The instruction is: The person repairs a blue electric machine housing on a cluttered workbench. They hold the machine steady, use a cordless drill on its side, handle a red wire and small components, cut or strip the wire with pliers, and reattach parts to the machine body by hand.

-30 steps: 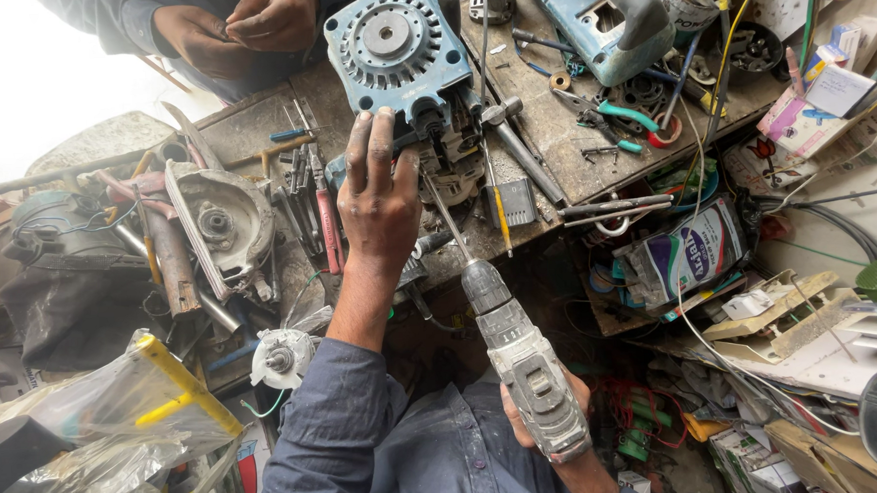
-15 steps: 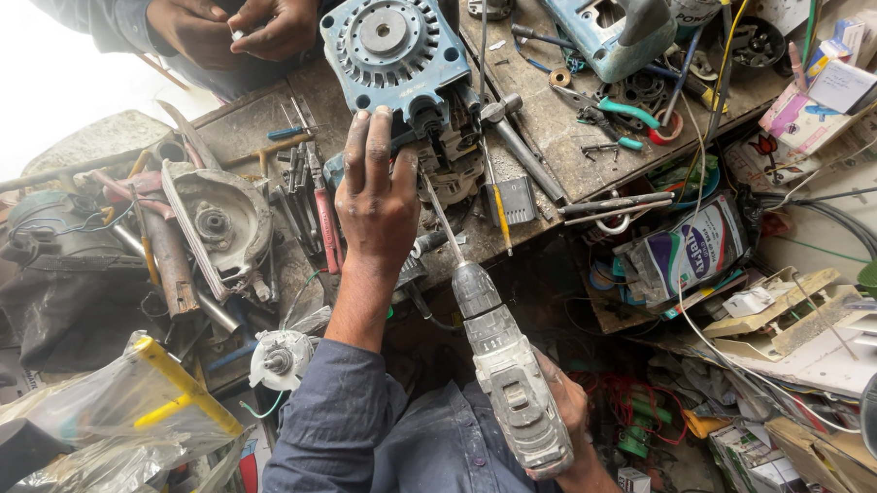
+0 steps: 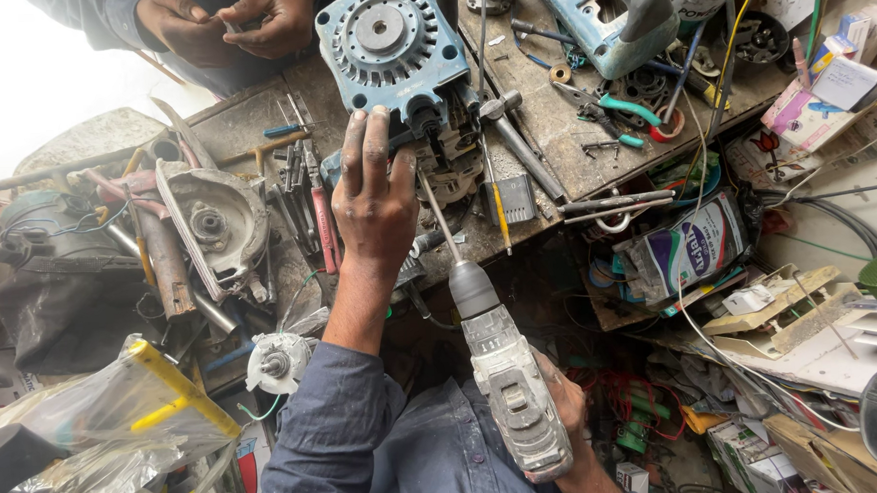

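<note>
**Drill bit set against a blue motor housing**

While the left hand [image 3: 374, 195] presses, fingers together, on the blue motor housing [image 3: 393, 44] on the table [image 3: 551, 126], the right hand [image 3: 566, 407] grips the cordless drill [image 3: 507, 390], its long bit reaching the housing's lower edge.

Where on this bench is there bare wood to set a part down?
One bare strip of bench lies between the blue motor housing and the grey round casing. A smaller patch sits right of the hammer. Around the left hand and the drill, tools crowd everything.
</note>
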